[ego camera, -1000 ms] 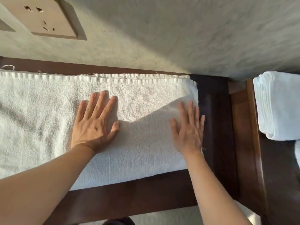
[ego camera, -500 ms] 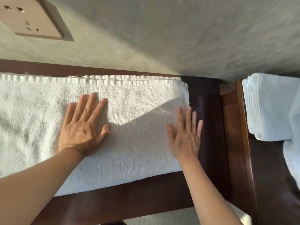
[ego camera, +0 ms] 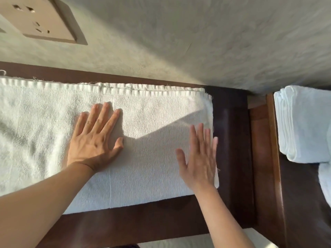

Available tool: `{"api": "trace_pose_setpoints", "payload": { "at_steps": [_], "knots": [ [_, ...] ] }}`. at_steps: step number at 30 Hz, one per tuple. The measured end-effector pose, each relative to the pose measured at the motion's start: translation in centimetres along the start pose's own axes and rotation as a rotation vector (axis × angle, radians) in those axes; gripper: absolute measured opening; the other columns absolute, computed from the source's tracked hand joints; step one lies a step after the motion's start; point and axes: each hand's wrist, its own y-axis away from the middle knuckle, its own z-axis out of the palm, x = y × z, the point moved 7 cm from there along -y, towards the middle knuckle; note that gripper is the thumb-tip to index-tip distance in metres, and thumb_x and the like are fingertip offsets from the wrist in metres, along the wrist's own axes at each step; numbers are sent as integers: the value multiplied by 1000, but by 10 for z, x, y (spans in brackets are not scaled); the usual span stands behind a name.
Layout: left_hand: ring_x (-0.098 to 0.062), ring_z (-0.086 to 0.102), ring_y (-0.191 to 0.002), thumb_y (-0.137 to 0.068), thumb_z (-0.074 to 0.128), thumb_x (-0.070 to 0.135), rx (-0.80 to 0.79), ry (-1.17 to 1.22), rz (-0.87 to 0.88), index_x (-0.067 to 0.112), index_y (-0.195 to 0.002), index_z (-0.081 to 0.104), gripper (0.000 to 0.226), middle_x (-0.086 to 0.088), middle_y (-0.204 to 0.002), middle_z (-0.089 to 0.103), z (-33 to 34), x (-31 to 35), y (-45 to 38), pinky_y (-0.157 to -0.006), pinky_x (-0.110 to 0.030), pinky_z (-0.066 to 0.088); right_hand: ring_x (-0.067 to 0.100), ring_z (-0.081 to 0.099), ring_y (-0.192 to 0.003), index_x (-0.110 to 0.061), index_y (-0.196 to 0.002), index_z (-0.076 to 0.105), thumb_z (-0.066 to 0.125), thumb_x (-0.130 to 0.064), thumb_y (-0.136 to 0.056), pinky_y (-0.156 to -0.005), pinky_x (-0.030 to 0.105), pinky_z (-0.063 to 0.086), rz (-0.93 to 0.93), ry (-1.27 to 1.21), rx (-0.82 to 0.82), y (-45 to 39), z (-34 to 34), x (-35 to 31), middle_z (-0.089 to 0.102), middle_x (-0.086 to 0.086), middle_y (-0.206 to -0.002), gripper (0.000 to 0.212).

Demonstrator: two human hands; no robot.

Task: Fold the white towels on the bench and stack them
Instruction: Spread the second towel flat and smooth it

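Note:
A white towel (ego camera: 152, 149) lies folded lengthwise along the dark wooden bench (ego camera: 143, 222), its ribbed hem toward the wall. My left hand (ego camera: 93, 140) presses flat on the towel near its middle, fingers straight. My right hand (ego camera: 198, 158) lies flat with straight fingers at the towel's right end, fingertips near the edge. A stack of folded white towels (ego camera: 302, 122) sits on a separate wooden surface at the right.
A grey wall (ego camera: 179, 42) rises directly behind the bench, with a beige socket plate (ego camera: 41, 20) at upper left. A brown wooden rail (ego camera: 272, 140) separates the bench from the surface with the stack. Another white towel (ego camera: 325, 181) shows at the right edge.
My right hand has slid slightly toward the towel's right edge, and my left hand stays pressed in place. The view has shifted a little.

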Motion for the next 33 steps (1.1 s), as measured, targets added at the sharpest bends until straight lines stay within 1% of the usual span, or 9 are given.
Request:
{"api": "trace_pose_setpoints", "payload": {
  "at_steps": [6, 11, 14, 17, 19, 23, 25, 30, 33],
  "knots": [
    [-21, -5, -157, -93, 29, 62, -8, 9, 3, 33, -162, 2, 80, 1, -171, -1, -2, 2, 0, -126, -50, 5, 19, -10, -156, -35, -162, 2, 18, -57, -105, -126, 47, -6, -258, 29, -102, -98, 8, -46, -11, -1, -169, 62],
    [-23, -4, -157, -93, 29, 61, -27, 2, 3, 33, -162, 1, 80, 1, -171, 0, -3, 3, -2, -126, -52, 8, 26, -3, -157, -18, -163, 3, 15, -56, -104, -125, 53, -2, 377, -31, -43, -127, -15, 54, -4, 7, -170, 71],
    [-23, -7, -157, -94, 26, 62, -42, 2, 5, 33, -162, -2, 79, 0, -171, -3, -4, 4, 0, -127, -51, 6, 25, -6, -157, -18, -163, 3, 14, -60, -102, -125, 47, -10, 86, -30, 22, -104, -7, -21, -4, 5, -170, 74],
    [-22, -7, -157, -94, 25, 62, -42, -5, 5, 33, -162, -2, 79, 1, -171, -4, -4, 4, 0, -127, -50, 6, 23, -11, -156, -31, -162, 4, 18, -60, -103, -125, 49, -10, -287, 47, -99, -74, 22, -83, -7, 1, -170, 68],
    [-22, -6, -157, -94, 26, 62, -44, -4, 4, 32, -162, -1, 80, 1, -171, -3, -4, 5, -1, -127, -50, 7, 20, -13, -156, -34, -162, 2, 18, -60, -103, -125, 50, -6, -248, 77, -103, -84, 22, -61, -7, 0, -170, 66],
    [-21, -8, -157, -94, 25, 61, -56, -15, 1, 28, -163, -4, 81, 1, -171, -5, -5, 4, -1, -127, -48, 4, 19, -13, -156, -24, -163, 0, 15, -58, -103, -125, 49, -3, 84, 61, -61, -111, -1, 8, -10, 0, -170, 70],
    [-21, -8, -157, -94, 25, 61, -55, -11, 1, 29, -162, -5, 81, 1, -171, -6, -6, 6, -1, -127, -48, 3, 23, -12, -156, -18, -162, -1, 16, -58, -103, -125, 51, -4, 156, 52, -19, -106, -4, -5, -10, 3, -170, 73],
    [-21, -5, -157, -96, 20, 65, -38, 17, 11, 29, -163, -2, 79, 2, -171, -2, -9, 6, 0, -127, -48, 6, 21, -6, -157, -23, -162, 13, 25, -52, -104, -126, 50, -4, -324, -105, -43, -56, 24, -137, 1, -1, -170, 67],
    [-22, -3, -157, -98, 15, 66, -34, 26, 18, 27, -163, 0, 78, 2, -171, -1, -8, 7, -1, -127, -48, 7, 20, -3, -157, -25, -162, 15, 23, -52, -103, -126, 51, 1, -374, -19, -63, -59, 33, -128, 6, -1, -170, 65]
  ]
}}
